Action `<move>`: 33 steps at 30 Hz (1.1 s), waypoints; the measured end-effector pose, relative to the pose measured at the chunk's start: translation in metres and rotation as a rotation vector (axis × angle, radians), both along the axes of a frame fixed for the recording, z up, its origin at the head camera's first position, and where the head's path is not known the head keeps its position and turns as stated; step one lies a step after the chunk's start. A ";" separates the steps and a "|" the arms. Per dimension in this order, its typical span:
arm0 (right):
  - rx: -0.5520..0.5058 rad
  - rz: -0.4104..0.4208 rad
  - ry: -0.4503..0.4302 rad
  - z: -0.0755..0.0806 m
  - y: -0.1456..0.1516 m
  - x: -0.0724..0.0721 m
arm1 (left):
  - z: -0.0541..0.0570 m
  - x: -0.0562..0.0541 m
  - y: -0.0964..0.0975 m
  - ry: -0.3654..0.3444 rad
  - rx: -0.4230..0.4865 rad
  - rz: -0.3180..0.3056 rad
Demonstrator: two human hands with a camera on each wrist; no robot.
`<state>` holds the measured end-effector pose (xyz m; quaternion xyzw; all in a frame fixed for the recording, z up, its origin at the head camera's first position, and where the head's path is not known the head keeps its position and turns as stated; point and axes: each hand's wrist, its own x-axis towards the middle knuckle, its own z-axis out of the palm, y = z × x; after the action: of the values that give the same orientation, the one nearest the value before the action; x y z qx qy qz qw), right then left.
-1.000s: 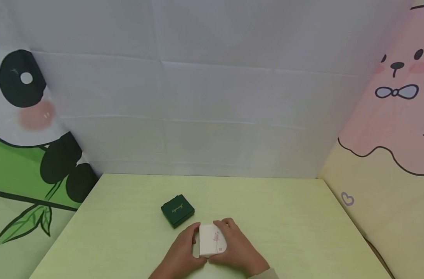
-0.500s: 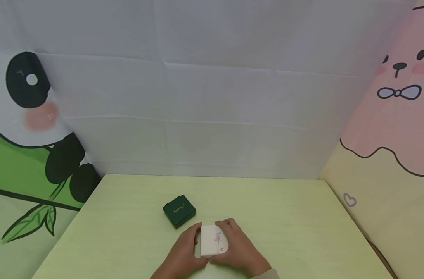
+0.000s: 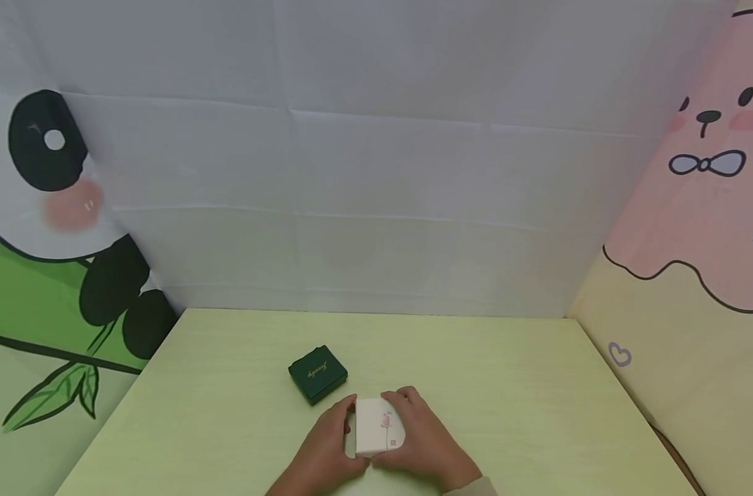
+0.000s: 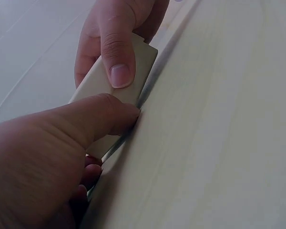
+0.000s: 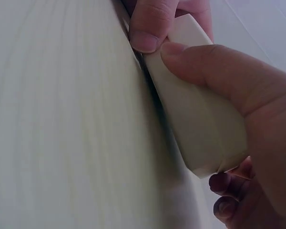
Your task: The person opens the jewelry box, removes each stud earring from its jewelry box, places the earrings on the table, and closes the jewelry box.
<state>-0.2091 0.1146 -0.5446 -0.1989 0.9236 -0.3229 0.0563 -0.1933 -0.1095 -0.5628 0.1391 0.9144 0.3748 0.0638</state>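
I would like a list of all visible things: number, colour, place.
white box: 1, white with pink, front centre
green box: 1, dark green with gold, farther back, left
table: 1, pale yellow-green, underneath
sheet: 1, whitish grey, behind the table
cartoon animal: 1, black and white, far left
leaf drawing: 1, green, lower left
pink animal: 1, pink, upper right
heart drawing: 1, purple outline, right
strip: 1, brown, right table edge, unclear
left hand: 1, at white box's left
right hand: 1, at white box's right
sleeve: 1, beige, right wrist
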 end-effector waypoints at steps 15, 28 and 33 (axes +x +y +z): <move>-0.013 -0.005 -0.007 0.006 0.001 0.000 | 0.001 0.000 0.001 0.014 -0.005 -0.002; -0.027 -0.001 -0.008 0.008 0.001 0.002 | 0.000 0.001 0.001 0.004 -0.008 0.001; -0.032 0.001 0.009 0.009 0.002 0.003 | 0.001 0.002 0.000 -0.006 0.001 0.001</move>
<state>-0.2056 0.1162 -0.5360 -0.2017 0.9185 -0.3366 0.0492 -0.1917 -0.1092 -0.5616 0.1374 0.9141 0.3756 0.0665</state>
